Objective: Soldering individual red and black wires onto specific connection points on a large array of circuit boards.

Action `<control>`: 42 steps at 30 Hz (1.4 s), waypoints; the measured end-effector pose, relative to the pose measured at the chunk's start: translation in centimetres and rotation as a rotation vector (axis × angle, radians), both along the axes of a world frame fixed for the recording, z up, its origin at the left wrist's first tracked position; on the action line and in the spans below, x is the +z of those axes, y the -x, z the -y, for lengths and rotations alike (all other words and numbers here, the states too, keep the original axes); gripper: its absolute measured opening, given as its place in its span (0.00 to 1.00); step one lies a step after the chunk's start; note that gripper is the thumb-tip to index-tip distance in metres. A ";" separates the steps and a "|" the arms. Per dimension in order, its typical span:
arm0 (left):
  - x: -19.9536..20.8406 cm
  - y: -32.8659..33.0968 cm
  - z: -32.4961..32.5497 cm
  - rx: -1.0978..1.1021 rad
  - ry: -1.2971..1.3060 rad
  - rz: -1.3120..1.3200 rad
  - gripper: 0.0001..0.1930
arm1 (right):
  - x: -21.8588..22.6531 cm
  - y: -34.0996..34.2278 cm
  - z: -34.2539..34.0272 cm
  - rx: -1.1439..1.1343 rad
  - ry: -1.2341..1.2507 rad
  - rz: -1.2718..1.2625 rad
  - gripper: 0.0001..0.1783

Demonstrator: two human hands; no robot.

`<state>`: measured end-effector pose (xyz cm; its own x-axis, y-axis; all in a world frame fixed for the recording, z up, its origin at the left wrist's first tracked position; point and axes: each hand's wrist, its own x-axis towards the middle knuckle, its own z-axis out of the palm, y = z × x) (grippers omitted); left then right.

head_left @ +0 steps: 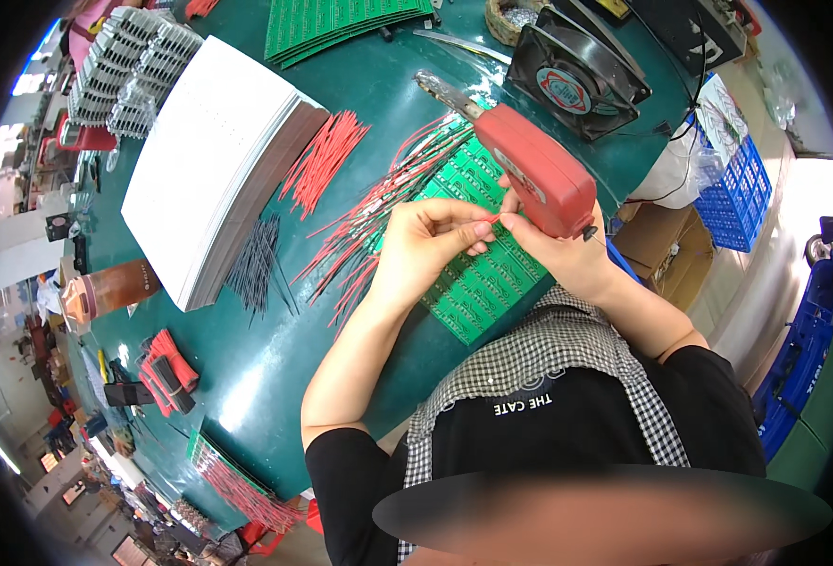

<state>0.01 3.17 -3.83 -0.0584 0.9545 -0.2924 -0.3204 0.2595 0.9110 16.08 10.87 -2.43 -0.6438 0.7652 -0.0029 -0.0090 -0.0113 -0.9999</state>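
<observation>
A thin red wire [488,223] sits pinched in the left hand [428,247] fingers, its tip level toward the red soldering gun [534,170], over the green circuit panel [478,274] on the desk [275,349]. The right hand [553,247] fingers wrap the gun's grip, its long axis running up-left. This looks like tinning or joining; next, steady tip contact.

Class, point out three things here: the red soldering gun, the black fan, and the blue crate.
red soldering gun [539,174], head view, middle of its body.
black fan [577,75], head view, near its hub.
blue crate [742,193], head view, its side wall.
</observation>
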 end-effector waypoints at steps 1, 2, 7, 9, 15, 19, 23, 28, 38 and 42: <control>-0.2 0.0 0.0 0.003 0.007 0.046 0.07 | 0.1 -0.1 0.0 0.019 0.036 0.022 0.33; -0.2 0.0 0.0 0.004 0.004 0.045 0.07 | 0.2 -0.1 0.0 0.038 0.072 0.044 0.29; -0.1 -0.3 -0.1 -0.015 -0.018 -0.025 0.06 | 0.2 0.5 -0.3 0.002 -0.019 -0.044 0.36; -0.3 -0.1 -0.1 -0.023 -0.016 0.012 0.06 | 0.2 0.6 -0.2 0.020 -0.012 -0.026 0.36; 2.3 1.0 0.3 0.056 -0.104 0.091 0.05 | 0.2 0.0 -0.2 -0.039 0.111 -0.036 0.25; 4.7 1.5 0.2 0.227 -0.400 0.370 0.06 | 0.4 0.1 -0.1 0.053 0.151 -0.133 0.25; 4.5 0.8 -1.3 0.368 -0.450 0.540 0.06 | 0.2 1.9 1.0 0.072 0.210 -0.271 0.27; 3.1 -0.2 -1.5 0.466 -0.542 0.522 0.07 | -0.3 3.3 2.1 0.048 0.331 -0.419 0.28; 3.4 2.4 4.7 0.494 0.000 -0.425 0.05 | 1.4 -1.0 0.0 0.078 0.149 -0.087 0.23; 0.6 3.1 7.2 0.604 0.049 -0.331 0.05 | 1.0 -2.9 0.0 0.077 0.114 -0.066 0.23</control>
